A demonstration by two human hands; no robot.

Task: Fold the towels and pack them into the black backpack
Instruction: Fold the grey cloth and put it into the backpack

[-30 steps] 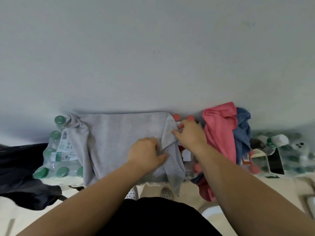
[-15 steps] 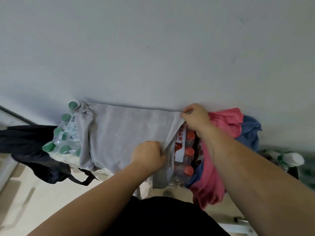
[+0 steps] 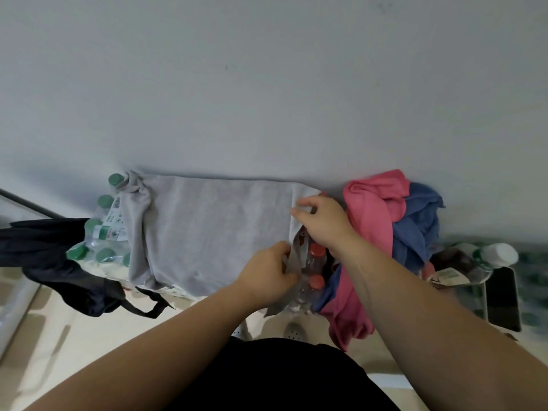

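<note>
Bare forearms (image 3: 166, 348), no sleeves or jewellery (black garment (image 3: 284, 378) below), white perforated shoes (image 3: 292, 330).

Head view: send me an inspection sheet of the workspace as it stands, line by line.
Surface: shrink-wrapped bottle packs, green-capped on the left and red-capped on the right, serve as the folding surface.
Job's things: grey towel spread over the packs; pink towel and blue towel heaped unfolded at right; black backpack limp at left.
Clutter: white-capped bottle and a dark phone-like slab at far right.
Hands: left hand and right hand both pinch the grey towel's right edge.
Cables: nothing seen.
Surroundings: plain pale wall; light floor.
</note>
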